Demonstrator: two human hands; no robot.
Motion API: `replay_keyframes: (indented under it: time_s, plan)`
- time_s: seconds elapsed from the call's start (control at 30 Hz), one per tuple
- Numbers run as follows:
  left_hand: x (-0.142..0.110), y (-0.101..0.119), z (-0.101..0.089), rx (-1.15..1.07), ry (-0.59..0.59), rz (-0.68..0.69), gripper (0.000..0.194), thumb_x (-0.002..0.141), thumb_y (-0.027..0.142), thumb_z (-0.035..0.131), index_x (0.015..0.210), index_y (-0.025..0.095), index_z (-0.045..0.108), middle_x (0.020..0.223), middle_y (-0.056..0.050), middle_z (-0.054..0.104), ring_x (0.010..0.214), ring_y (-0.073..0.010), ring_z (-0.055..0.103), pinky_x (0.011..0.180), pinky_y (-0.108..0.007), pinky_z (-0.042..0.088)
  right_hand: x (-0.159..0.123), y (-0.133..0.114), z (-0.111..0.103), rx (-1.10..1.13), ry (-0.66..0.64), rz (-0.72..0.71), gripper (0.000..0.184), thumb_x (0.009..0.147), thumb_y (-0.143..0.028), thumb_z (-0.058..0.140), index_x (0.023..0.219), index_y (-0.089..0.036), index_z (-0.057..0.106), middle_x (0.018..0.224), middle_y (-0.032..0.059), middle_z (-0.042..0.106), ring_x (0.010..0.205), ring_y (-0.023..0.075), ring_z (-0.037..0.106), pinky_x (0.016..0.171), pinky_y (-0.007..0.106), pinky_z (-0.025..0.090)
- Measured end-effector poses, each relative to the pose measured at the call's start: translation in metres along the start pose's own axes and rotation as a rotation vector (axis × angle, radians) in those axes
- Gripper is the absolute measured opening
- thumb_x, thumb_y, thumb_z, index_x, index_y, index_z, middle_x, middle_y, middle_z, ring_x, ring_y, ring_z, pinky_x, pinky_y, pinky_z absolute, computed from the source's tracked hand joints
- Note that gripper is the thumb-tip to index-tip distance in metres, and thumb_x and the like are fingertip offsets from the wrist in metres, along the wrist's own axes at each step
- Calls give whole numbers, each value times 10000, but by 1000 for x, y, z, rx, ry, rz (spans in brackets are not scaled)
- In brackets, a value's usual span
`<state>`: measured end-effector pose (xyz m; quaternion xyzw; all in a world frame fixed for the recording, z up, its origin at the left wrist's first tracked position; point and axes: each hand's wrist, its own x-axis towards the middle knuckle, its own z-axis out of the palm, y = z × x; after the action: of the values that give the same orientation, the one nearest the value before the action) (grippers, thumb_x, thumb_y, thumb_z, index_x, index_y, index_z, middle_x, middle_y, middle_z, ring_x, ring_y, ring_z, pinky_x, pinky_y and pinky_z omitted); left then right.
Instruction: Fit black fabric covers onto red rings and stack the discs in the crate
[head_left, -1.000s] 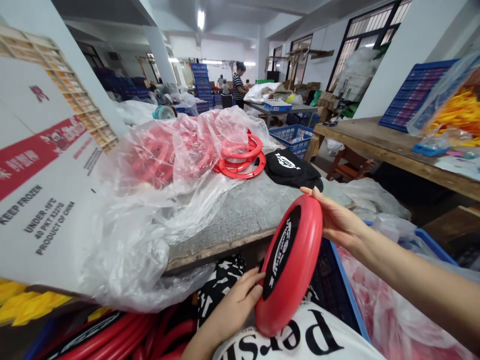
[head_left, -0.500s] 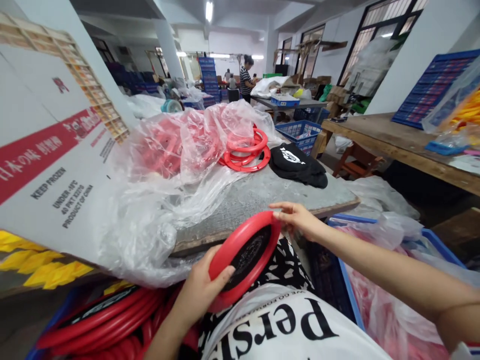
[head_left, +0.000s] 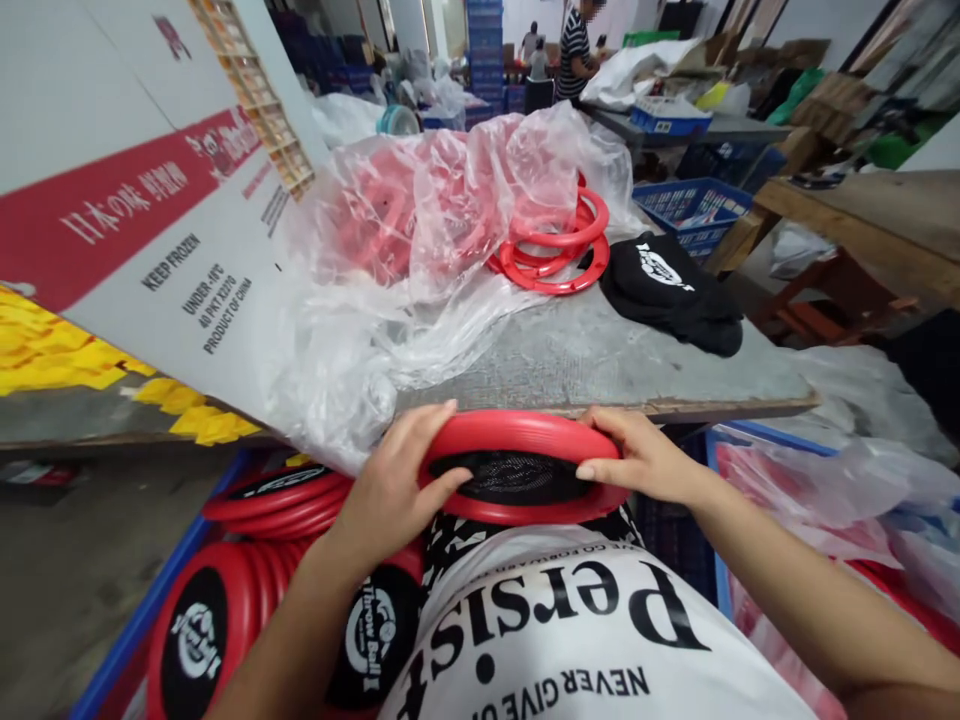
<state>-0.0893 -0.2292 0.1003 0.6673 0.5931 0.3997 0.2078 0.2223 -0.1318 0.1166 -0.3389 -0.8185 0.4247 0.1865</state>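
Observation:
I hold a red disc with a black mesh centre (head_left: 525, 470) flat in front of my chest, just below the table edge. My left hand (head_left: 394, 490) grips its left rim with fingers curled over the top. My right hand (head_left: 637, 455) grips the right rim the same way. Below my left arm, several finished red discs with black printed centres (head_left: 225, 610) stand stacked in a blue crate (head_left: 142, 615). On the table lie bare red rings (head_left: 559, 245) and a pile of black fabric covers (head_left: 675, 290).
A clear plastic bag of red rings (head_left: 405, 220) sprawls over the grey table (head_left: 600, 365). A printed cardboard box (head_left: 135, 220) stands at left over yellow parts. A blue crate with plastic bags (head_left: 810, 480) is at right. People work at tables far behind.
The disc went from upright at my right side to flat in front of my chest. My left hand took hold of its rim. My view tilted downward.

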Motion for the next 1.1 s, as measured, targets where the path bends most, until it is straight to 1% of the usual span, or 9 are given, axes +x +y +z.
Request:
replay_keyframes:
  time_s: [0.07,0.13,0.3,0.47,0.63,0.8,0.93,1.03,1.1]
  plan:
    - [5,18,11,70,26,129,493,833,378,720,1305,251,655,1292,-89,654,1215,-317,609,1137,-479,452,-7,-10,2,3,1,-4,449,843,-633,699,890,-194,619,824,7,652,721,159,560,661,251,394]
    - [8,27,24,170,112,279,406,876,292,670,1280,251,666,1242,-96,667,1159,-295,638,1075,-453,510,-13,-15,2,28,21,19,458,838,-643,699,877,-197,602,811,6,644,702,153,550,642,246,388]
    - [3,17,49,330,307,621,590,853,126,690,1409,254,540,1204,-97,613,1121,-241,640,983,-397,584,-25,-7,2,173,-27,53,522,819,-680,699,928,-182,590,828,4,620,695,143,537,610,230,385]
    - [0,12,57,351,406,734,599,817,97,723,1379,228,561,1145,-86,581,1131,-255,622,991,-472,590,-25,1,2,236,-60,-83,590,939,-720,492,874,-146,615,810,20,576,716,136,519,646,244,382]
    - [-4,14,55,415,437,772,525,776,121,773,1277,178,623,1044,-86,597,1040,-252,633,923,-426,589,-20,4,-3,275,-96,-77,622,985,-707,395,806,-142,584,764,15,533,692,132,482,646,256,365]
    - [-14,19,48,311,351,730,374,905,331,686,1231,158,627,991,-85,605,907,-209,639,799,-351,566,-19,3,-6,260,-77,-28,552,1003,-636,442,779,-149,575,721,-6,500,656,119,460,610,244,345]
    - [-19,35,34,163,244,614,341,882,235,715,1204,159,630,978,-66,662,886,-179,647,763,-311,573,-22,-5,-7,237,-59,-82,521,1026,-594,431,810,-147,591,749,2,530,674,117,486,626,238,361]
    - [-24,48,22,78,84,591,257,855,175,744,1094,171,650,920,-22,672,813,-135,639,728,-274,575,-29,-13,-7,194,-52,-153,498,1032,-580,435,860,-147,611,772,15,561,700,124,513,645,242,377]
    - [-28,54,15,43,23,602,220,847,168,756,1041,161,652,903,-18,670,783,-127,636,700,-269,577,-35,-17,-7,149,-37,-198,489,1030,-583,438,891,-151,620,782,23,572,716,134,522,661,250,389]
